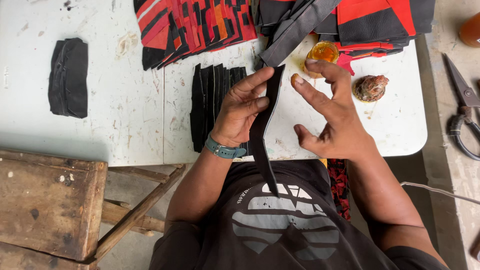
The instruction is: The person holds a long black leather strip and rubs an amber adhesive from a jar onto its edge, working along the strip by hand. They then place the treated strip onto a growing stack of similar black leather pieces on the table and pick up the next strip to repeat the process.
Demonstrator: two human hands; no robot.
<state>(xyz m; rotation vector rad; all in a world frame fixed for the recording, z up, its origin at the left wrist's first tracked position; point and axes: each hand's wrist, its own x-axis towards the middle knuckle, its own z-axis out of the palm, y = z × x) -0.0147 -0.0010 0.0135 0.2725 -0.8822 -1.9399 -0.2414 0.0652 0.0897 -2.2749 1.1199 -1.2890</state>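
My left hand (242,107) grips a long black leather strip (262,135) that hangs from the table's edge down toward my chest. My right hand (327,107) hovers just to the right of the strip with its fingers spread, and the index fingertip carries a dab of amber glue. Right behind that hand sits a small round container of amber glue (322,52). Under my left hand lies a row of black strips (210,95) on the white table (135,125).
Red, orange and black cut pieces (195,25) fan out at the back, with folded red and black leather (370,22) to their right. A black stack (69,77) lies far left, a glue-crusted lump (370,87) right, scissors (465,107) beyond, a wooden stool (50,205) lower left.
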